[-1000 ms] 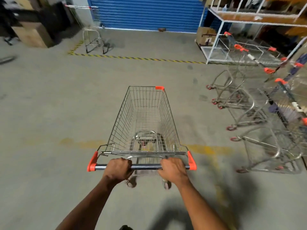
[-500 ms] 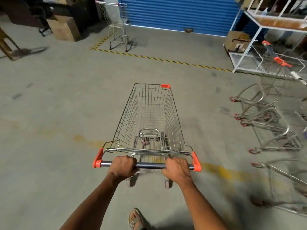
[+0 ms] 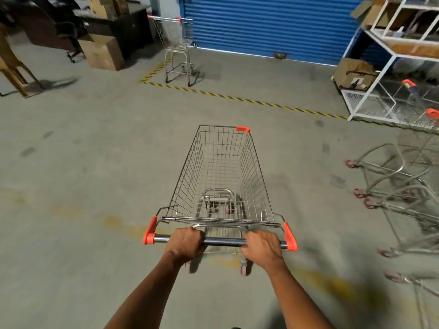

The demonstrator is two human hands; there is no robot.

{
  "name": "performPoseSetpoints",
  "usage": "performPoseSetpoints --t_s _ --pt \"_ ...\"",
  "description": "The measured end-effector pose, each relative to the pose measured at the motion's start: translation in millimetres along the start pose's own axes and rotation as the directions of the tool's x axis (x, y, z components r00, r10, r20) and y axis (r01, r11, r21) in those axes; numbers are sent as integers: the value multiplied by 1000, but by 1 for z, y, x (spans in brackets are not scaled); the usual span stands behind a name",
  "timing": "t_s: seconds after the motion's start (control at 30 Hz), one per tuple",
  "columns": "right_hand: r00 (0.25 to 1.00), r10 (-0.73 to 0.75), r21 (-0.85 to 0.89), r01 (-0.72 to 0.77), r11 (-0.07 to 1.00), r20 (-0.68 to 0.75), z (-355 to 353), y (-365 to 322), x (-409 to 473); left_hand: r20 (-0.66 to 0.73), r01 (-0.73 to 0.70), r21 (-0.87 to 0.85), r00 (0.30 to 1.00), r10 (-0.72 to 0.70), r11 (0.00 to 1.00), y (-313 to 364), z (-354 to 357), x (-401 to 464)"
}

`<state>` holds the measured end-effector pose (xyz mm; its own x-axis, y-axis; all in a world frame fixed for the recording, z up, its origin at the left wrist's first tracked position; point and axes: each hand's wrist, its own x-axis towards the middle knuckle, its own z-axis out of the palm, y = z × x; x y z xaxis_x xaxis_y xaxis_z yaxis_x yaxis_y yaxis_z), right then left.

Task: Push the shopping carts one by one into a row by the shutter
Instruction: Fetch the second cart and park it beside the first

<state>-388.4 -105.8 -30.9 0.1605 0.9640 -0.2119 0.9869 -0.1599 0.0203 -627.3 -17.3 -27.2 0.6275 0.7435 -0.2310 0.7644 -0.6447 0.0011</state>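
Blue shutter (image 3: 261,27) ahead, one parked cart (image 3: 177,43) beside it. My cart (image 3: 223,174) mid-floor, empty, probably light, rolls easy, rigid wire. I hold the handle bar (image 3: 223,241): left hand (image 3: 185,244), right hand (image 3: 261,246) both wrapped tight.

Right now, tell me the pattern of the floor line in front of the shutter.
Yellow and black diagonal stripes on the floor line, clearest in the head view.
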Motion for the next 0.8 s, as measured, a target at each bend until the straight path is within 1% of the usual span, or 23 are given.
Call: performPoseSetpoints --t_s 0.27,0.47,0.6,0.8 --pt "998 -55 11 55 998 -31 -28 20 137 -11 22 17 1000 -22 1000 -57 -26 126" --pt "995 -98 16 98 995 9 -56 42 250 -5 61 -18 998 -61 998 -94 -50 227" --pt "994 -106 39 105 994 29 -74 57 324 -16 84 20 996 -83 996 -118 -65 292" --pt "991 -133 28 133 991 3 -91 69 432 -18 102 -1 995 -102 995 -160 -90 381"
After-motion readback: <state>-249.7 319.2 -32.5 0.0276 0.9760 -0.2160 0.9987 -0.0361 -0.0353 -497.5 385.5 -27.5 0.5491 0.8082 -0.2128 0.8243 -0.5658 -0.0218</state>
